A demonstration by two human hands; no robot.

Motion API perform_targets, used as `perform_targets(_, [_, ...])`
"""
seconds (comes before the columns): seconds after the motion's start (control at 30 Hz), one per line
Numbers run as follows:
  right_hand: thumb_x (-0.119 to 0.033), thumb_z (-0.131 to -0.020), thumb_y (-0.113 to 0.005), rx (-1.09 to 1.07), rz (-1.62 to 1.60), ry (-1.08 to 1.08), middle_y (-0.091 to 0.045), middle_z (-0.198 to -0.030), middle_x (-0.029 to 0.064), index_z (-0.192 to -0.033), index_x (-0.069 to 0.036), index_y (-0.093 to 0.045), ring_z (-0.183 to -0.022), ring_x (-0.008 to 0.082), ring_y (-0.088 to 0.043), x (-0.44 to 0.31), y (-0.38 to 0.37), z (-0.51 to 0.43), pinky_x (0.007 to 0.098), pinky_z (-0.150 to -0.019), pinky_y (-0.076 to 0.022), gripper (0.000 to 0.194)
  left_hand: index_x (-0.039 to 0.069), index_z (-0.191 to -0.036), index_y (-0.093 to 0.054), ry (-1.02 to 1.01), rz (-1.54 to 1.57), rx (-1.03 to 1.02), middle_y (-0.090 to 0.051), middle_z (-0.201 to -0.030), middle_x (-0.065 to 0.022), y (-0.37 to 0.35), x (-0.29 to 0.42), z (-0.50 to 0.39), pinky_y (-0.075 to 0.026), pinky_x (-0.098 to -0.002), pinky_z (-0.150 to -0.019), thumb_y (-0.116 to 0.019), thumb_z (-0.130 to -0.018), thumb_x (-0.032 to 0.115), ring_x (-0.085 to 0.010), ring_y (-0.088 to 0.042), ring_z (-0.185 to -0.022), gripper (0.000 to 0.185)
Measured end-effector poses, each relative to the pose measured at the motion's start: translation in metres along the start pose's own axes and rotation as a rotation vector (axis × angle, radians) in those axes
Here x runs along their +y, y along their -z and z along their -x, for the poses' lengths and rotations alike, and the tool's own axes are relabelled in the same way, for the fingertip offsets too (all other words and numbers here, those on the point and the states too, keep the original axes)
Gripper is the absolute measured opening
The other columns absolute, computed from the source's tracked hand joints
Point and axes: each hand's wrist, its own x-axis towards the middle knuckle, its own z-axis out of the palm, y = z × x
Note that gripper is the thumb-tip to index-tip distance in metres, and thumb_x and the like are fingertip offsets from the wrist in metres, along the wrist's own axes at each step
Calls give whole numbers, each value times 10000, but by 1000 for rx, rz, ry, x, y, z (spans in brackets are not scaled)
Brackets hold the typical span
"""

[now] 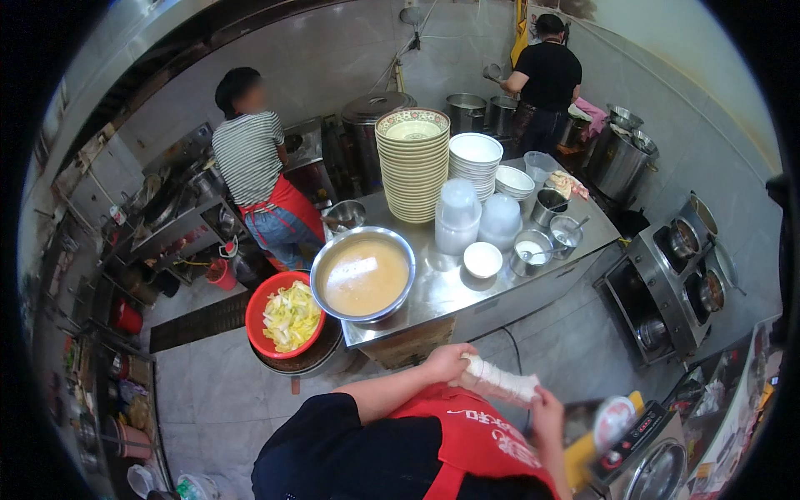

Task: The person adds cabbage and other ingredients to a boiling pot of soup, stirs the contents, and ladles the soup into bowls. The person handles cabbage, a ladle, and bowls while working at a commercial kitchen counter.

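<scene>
A white, rumpled, long piece, which looks like a folded cloth [500, 382], stretches between my hands in front of my red apron [487, 428]. My left hand [451, 364] grips its left end, and my right hand [546, 405] has hold of the right end. Just beyond them is the corner of a stainless steel table [431, 306]. On that corner stands a large steel bowl [315, 275] full of a cloudy tan liquid [362, 281]. Left of it, a red plastic basin [255, 312] holds cut cabbage leaves [290, 315].
A tall stack of patterned bowls [412, 169], white bowls [475, 156], plastic tubs [458, 219] and steel pots with spoons [531, 250] crowd the table. Two people work beyond, one in stripes [250, 150], one in black [550, 75]. A gas stove [669, 275] stands right.
</scene>
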Motion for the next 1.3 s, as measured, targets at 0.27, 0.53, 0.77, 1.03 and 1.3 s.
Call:
perform_targets(0.27, [-121,-778,-731,22,661,373,-675,-977,221,-976,9,-741,-979,429,-651,-8,-11,0,476,-917,-532,236,101,-1073,-741,-363,-674,-104,-693,-1071,-198,-12,-35,-30,-538,-468,-904,-747,-849,314,-392,-660,-1061,309])
perform_targets(0.53, [-113,-942,-660,4,-440,-248,-713,-984,72,-1099,10,-688,-841,135,-686,20,42,17,296,-682,-555,202,-45,-1184,-695,77,398,-449,-727,-1082,-99,-13,-21,-77,-557,-308,-845,-740,-940,177,-175,-685,-946,333])
perform_targets(0.77, [-30,-978,-632,321,-1209,-34,-700,-1066,66,-1147,-20,-644,-992,162,-678,-19,60,60,339,-891,-561,170,9,-1184,-660,249,922,-732,-703,-1209,-134,-101,75,-112,-538,-406,-988,-531,-1071,116,-251,-684,-1075,201])
perform_targets(1.03, [-238,-1035,-583,508,-1043,-183,-701,-1143,69,-1412,0,-554,-1007,164,-660,2,51,83,346,-883,-547,447,43,-1357,-555,303,347,-1428,-691,-1184,-99,-242,138,-94,-578,-387,-885,-686,-1019,323,-219,-685,-1056,458])
perform_targets(1.3, [-213,-967,-630,890,-77,-318,-660,-1268,217,-1444,19,-521,-1163,392,-645,8,78,177,431,-991,-518,541,13,-1275,-600,266,-243,-1591,-704,-1021,-95,-309,145,-79,-592,-337,-679,-652,-961,105,-203,-706,-815,331])
